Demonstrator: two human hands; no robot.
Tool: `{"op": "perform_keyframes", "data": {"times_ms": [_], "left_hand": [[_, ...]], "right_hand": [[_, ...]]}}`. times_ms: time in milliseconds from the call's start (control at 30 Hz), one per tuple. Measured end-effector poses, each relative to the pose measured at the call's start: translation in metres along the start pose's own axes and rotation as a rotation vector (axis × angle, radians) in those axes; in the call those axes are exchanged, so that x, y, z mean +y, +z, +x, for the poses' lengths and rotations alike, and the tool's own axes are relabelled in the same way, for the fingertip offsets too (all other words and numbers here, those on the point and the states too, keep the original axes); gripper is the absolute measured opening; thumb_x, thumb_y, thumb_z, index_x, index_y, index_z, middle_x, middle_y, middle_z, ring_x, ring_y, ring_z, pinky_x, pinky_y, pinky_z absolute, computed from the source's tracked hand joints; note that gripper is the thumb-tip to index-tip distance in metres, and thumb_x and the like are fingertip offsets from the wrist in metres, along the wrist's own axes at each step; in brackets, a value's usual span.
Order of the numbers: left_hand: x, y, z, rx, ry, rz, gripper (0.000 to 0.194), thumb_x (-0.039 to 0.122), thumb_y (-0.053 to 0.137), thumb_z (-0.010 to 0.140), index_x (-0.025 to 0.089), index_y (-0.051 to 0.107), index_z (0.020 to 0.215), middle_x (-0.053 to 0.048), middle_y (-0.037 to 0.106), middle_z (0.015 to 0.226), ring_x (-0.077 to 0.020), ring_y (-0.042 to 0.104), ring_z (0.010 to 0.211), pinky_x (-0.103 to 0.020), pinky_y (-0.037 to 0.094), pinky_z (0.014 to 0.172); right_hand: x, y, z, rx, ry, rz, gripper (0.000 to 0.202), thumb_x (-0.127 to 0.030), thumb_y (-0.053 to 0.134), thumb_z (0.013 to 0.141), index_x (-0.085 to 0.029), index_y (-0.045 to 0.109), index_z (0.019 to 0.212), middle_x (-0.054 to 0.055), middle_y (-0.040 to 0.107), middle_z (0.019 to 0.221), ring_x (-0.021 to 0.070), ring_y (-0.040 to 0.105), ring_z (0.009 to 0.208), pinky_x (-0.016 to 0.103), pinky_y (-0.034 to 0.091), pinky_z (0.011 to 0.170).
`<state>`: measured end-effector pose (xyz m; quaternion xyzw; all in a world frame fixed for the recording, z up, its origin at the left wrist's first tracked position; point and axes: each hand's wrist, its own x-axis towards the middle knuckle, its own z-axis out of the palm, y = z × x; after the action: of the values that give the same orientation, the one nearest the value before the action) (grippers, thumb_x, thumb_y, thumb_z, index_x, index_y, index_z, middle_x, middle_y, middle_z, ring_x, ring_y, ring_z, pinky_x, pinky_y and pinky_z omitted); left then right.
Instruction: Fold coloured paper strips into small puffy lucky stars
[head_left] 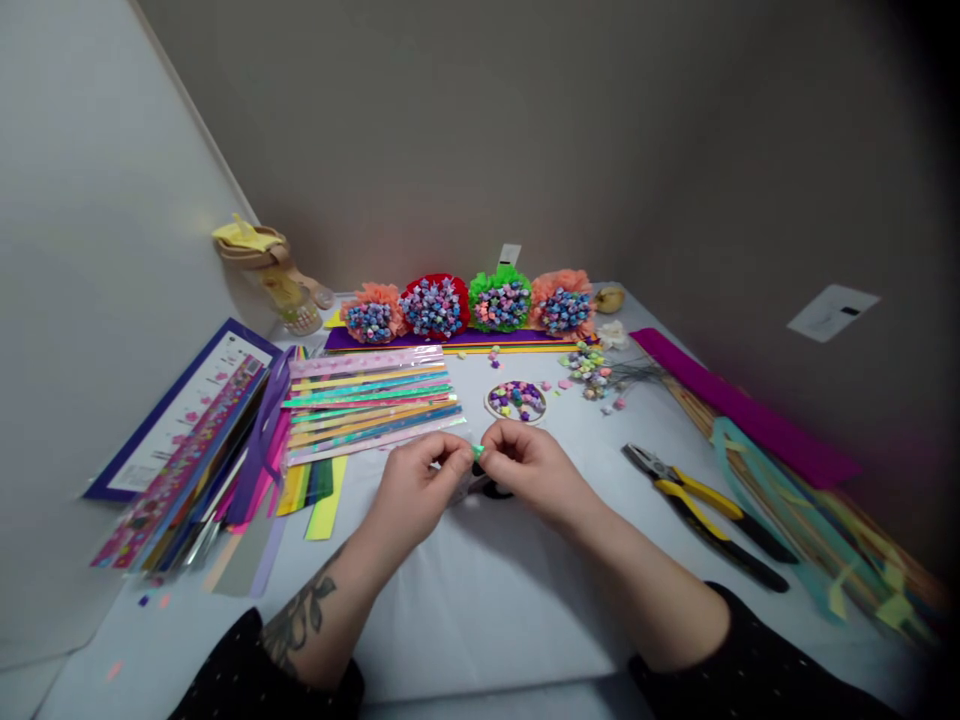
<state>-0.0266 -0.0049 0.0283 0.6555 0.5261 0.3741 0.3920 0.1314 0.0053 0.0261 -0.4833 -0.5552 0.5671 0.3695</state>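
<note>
Between my two hands is a tiny green folded paper piece (478, 452), pinched at the fingertips. My left hand (427, 478) grips its left side with thumb and forefinger. On its right side the thumb and forefinger of my right hand (529, 465) are closed too; the fingers hide most of the piece. A dark-handled tool (495, 489), partly covered by my hands, lies on the table beneath them. Just beyond the fingers sits a round dish (488, 402) of small coloured paper stars. Left of it lie shiny paper strips (375, 400) in several colours.
Pliers with yellow-black handles (694, 500) lie at right, beside ribbons and sticks (787, 510). Star-filled bouquets (435, 305) line the back. Wired stars (589, 365) lie before them. Paper packs (187, 430) and a cup (281, 275) stand at left.
</note>
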Motion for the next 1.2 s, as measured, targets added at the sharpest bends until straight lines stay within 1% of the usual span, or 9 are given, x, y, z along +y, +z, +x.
{"op": "perform_keyframes", "data": {"times_ms": [167, 333, 500, 633, 733, 833, 1000, 1133, 1200], "left_hand": [[-0.002, 0.003, -0.002, 0.073, 0.071, 0.070, 0.019, 0.028, 0.054, 0.082, 0.017, 0.069, 0.081, -0.003, 0.070, 0.076, -0.0143, 0.061, 0.066, -0.021, 0.047, 0.057], [-0.001, 0.001, 0.000, 0.085, 0.082, 0.112, 0.018, 0.024, 0.052, 0.081, 0.017, 0.063, 0.069, 0.000, 0.065, 0.068, -0.0125, 0.059, 0.064, -0.020, 0.046, 0.057], [-0.004, -0.001, 0.000, 0.068, 0.144, 0.223, 0.019, 0.022, 0.050, 0.084, 0.016, 0.062, 0.070, 0.000, 0.064, 0.070, -0.0129, 0.059, 0.067, -0.022, 0.046, 0.062], [-0.008, 0.000, -0.001, 0.088, 0.263, 0.273, 0.015, 0.021, 0.052, 0.085, 0.017, 0.067, 0.086, -0.004, 0.070, 0.083, -0.0153, 0.064, 0.077, -0.027, 0.051, 0.072], [-0.012, 0.000, -0.002, 0.113, 0.412, 0.285, 0.020, 0.018, 0.055, 0.084, 0.019, 0.067, 0.101, -0.006, 0.072, 0.095, -0.0172, 0.066, 0.086, -0.030, 0.053, 0.078], [-0.015, -0.001, -0.002, 0.110, 0.511, 0.309, 0.019, 0.016, 0.055, 0.084, 0.020, 0.069, 0.097, -0.006, 0.074, 0.089, -0.0169, 0.068, 0.082, -0.029, 0.055, 0.076], [-0.015, -0.005, -0.001, 0.130, 0.558, 0.365, 0.020, 0.014, 0.053, 0.087, 0.020, 0.069, 0.097, -0.006, 0.074, 0.086, -0.0158, 0.069, 0.077, -0.027, 0.056, 0.072], [-0.014, -0.009, -0.002, 0.094, 0.660, 0.417, 0.022, 0.012, 0.052, 0.087, 0.019, 0.068, 0.100, -0.006, 0.073, 0.087, -0.0163, 0.068, 0.078, -0.028, 0.055, 0.070], [-0.014, -0.010, -0.002, 0.084, 0.657, 0.413, 0.022, 0.011, 0.052, 0.087, 0.019, 0.068, 0.100, -0.007, 0.073, 0.088, -0.0166, 0.068, 0.079, -0.028, 0.055, 0.071]], "right_hand": [[0.001, 0.001, 0.000, 0.017, -0.053, 0.021, 0.019, -0.032, 0.057, 0.069, -0.018, 0.046, 0.062, -0.006, 0.042, 0.054, 0.0074, 0.037, 0.050, 0.020, 0.030, 0.048], [0.002, 0.001, -0.001, 0.035, -0.085, -0.088, 0.014, -0.029, 0.057, 0.070, -0.018, 0.051, 0.065, -0.004, 0.047, 0.058, 0.0089, 0.041, 0.053, 0.021, 0.033, 0.050], [0.002, 0.000, 0.000, 0.053, -0.111, -0.086, 0.013, -0.029, 0.054, 0.070, -0.017, 0.052, 0.067, -0.003, 0.048, 0.060, 0.0096, 0.042, 0.056, 0.021, 0.034, 0.051], [0.005, 0.001, 0.001, 0.064, -0.076, -0.022, 0.013, -0.029, 0.052, 0.071, -0.018, 0.049, 0.064, -0.005, 0.043, 0.057, 0.0085, 0.038, 0.053, 0.020, 0.032, 0.049], [0.007, 0.001, 0.002, 0.026, -0.021, 0.052, 0.012, -0.028, 0.051, 0.071, -0.018, 0.048, 0.065, -0.006, 0.042, 0.056, 0.0075, 0.036, 0.051, 0.019, 0.030, 0.047], [0.009, 0.002, 0.001, -0.014, 0.027, 0.095, 0.011, -0.027, 0.051, 0.072, -0.018, 0.049, 0.065, -0.007, 0.041, 0.055, 0.0065, 0.034, 0.048, 0.018, 0.029, 0.045], [0.008, 0.004, 0.000, -0.009, -0.023, 0.068, 0.015, -0.029, 0.056, 0.072, -0.016, 0.052, 0.066, -0.006, 0.045, 0.056, 0.0068, 0.037, 0.050, 0.019, 0.031, 0.048], [0.007, 0.005, 0.000, -0.035, 0.014, 0.090, 0.016, -0.029, 0.055, 0.072, -0.017, 0.050, 0.063, -0.007, 0.042, 0.053, 0.0065, 0.036, 0.049, 0.019, 0.030, 0.047], [0.008, 0.005, 0.000, -0.050, 0.026, 0.105, 0.017, -0.030, 0.055, 0.073, -0.017, 0.050, 0.063, -0.007, 0.042, 0.053, 0.0067, 0.035, 0.048, 0.019, 0.029, 0.046]]}}
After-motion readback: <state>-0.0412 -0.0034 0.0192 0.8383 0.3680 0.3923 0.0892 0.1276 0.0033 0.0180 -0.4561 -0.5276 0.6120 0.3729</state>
